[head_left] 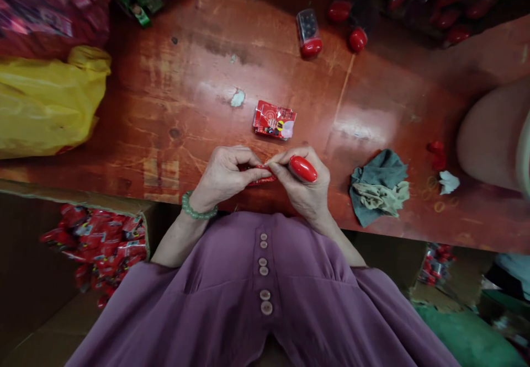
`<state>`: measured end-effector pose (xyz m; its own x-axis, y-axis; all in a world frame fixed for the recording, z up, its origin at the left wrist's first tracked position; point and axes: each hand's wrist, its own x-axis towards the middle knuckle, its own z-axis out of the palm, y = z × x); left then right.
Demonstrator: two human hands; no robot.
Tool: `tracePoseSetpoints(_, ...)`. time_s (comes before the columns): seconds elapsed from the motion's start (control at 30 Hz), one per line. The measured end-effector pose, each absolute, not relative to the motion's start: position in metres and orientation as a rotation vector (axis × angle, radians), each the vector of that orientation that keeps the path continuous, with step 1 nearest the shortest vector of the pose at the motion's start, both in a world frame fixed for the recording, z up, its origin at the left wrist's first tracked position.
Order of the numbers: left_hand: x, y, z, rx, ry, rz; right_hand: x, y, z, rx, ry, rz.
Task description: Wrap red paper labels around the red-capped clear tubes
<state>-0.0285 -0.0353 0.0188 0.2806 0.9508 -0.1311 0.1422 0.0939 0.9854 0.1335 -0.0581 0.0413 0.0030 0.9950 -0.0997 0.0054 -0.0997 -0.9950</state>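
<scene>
Close to the table's front edge, my left hand [226, 176] is closed, thumb and fingers pinching a small red packet [265, 179]. My right hand [308, 193] is closed too; its thumb and fingertip meet at the packet's right end. A glossy red rounded cap [303, 168] sticks up from the right hand, and the rest of that item is hidden in the palm. Just beyond both hands lies a small stack of red printed packets [274, 120]. Farther back, a clear plastic container with a red end [310, 35] rests on its side.
A yellow plastic bag [45, 105] lies at the left. Red packets [103, 245] fill a cardboard box [151, 218] below the table edge. At the right are a crumpled green cloth [379, 182], rubber bands [439, 207] and a large pale tub [492, 135]. Several red-ended containers [447, 3] lie far right.
</scene>
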Motion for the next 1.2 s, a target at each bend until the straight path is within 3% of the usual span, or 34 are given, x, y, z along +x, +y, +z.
tracePoseSetpoints(0.5, -0.045, -0.037, 0.020, 1.387, 0.937, 0.628, 0.145, -0.060, 0.050, -1.350, -1.638, 1.164)
tracePoseSetpoints(0.83, -0.051, -0.039, 0.022, 1.288, 0.922, 0.576, 0.154, -0.063, 0.051, -1.315, -1.631, 1.370)
tracePoseSetpoints(1.2, -0.050, -0.043, 0.022, 1.236, 1.002, 0.649, 0.161, -0.045, 0.063, -1.328, -1.685, 1.297)
